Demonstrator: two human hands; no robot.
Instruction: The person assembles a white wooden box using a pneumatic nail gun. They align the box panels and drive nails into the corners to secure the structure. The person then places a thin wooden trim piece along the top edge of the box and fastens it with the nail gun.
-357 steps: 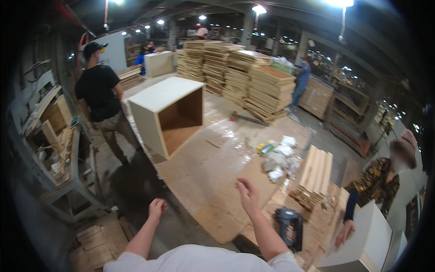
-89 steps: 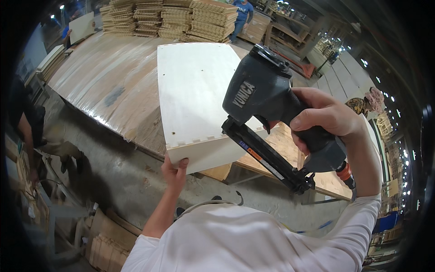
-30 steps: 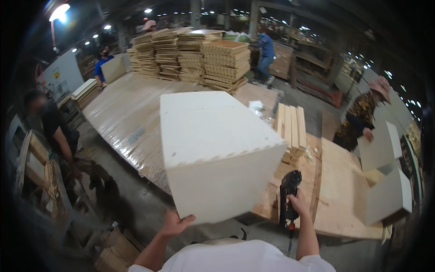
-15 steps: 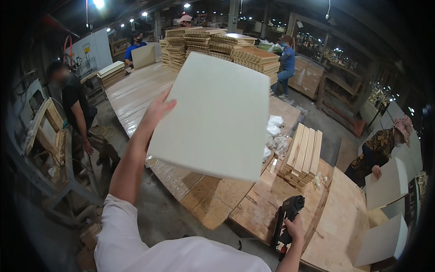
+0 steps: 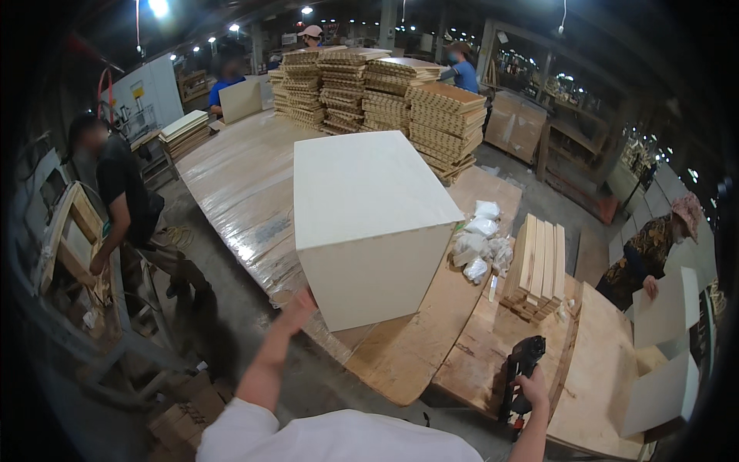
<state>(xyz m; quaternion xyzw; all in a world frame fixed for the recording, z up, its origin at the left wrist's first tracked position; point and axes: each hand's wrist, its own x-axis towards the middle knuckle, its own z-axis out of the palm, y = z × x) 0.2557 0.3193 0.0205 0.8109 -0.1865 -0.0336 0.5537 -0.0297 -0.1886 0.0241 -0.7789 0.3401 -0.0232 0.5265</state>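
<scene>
A pale, box-shaped wooden unit (image 5: 369,277) rests on the worktable, with its top and one side panel facing me. My left hand (image 5: 299,310) is at its lower left edge, fingers extended and slightly blurred against or just beside the panel; the fingertips are partly hidden. In my right hand (image 5: 533,386) is a black nail gun (image 5: 525,362), held upright by its grip over the near right part of the table.
Stacked wooden panels (image 5: 446,123) rise at the table's far end. White plastic bags (image 5: 481,231) and bundled wood strips (image 5: 535,262) lie right of the box. Pale panels (image 5: 662,393) stand at the right edge by a person (image 5: 654,246). Another person (image 5: 123,185) stands at left.
The pale box has come down from my raised left hand onto the table and tilted so a side panel faces me. My left hand has slid to its lower edge. The nail gun stays in my right hand.
</scene>
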